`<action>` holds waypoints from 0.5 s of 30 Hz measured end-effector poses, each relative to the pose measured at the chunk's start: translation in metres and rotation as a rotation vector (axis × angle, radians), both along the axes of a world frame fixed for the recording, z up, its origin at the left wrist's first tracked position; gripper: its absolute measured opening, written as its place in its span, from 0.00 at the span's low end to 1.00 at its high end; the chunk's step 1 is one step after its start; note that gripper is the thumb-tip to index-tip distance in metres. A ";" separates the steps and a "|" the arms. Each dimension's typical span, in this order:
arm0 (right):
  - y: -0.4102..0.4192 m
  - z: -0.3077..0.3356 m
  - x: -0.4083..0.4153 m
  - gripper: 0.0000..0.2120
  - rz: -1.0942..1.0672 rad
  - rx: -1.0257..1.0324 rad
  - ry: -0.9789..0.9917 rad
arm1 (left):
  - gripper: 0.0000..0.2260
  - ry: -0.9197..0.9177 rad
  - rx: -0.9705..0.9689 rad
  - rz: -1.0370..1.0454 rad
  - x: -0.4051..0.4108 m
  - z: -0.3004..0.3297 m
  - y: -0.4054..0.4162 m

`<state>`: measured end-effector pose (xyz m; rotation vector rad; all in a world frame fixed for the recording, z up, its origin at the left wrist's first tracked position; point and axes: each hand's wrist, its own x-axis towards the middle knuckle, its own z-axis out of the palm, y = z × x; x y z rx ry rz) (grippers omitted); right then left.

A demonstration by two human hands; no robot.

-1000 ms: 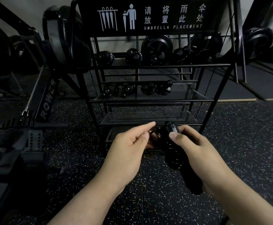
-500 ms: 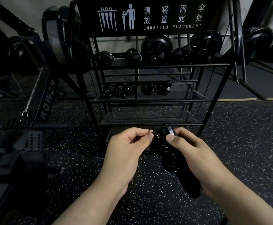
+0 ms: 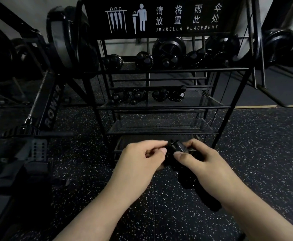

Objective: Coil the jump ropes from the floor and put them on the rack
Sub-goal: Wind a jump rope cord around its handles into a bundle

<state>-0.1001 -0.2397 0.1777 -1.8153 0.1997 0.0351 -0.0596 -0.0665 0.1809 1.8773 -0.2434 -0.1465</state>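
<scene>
A black jump rope bundle (image 3: pixel 174 153) with its handles is held low in front of the black metal rack (image 3: pixel 161 106). My right hand (image 3: pixel 204 167) grips the handles, thumb on top, and the handle ends stick out below the palm. My left hand (image 3: pixel 142 162) pinches the rope end beside the bundle with thumb and curled fingers. Several coiled black ropes (image 3: pixel 149 96) lie on the rack's middle mesh shelf. The coil itself is mostly hidden between my hands.
The rack carries an "UMBRELLA PLACEMENT" sign (image 3: pixel 161 18) and a row of black weights (image 3: pixel 168 53) on top. A rowing machine (image 3: pixel 43 108) stands to the left. The floor (image 3: pixel 264 145) is black speckled rubber. Lower mesh shelves (image 3: pixel 159 126) sit just beyond my hands.
My left hand's fingers went from pointing out to curled and pinching at the rope. Both hands drew closer together around the bundle and stayed low in front of the rack.
</scene>
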 end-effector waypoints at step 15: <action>0.001 0.001 0.001 0.03 -0.003 -0.035 -0.091 | 0.13 0.156 -0.109 0.029 0.001 0.005 0.000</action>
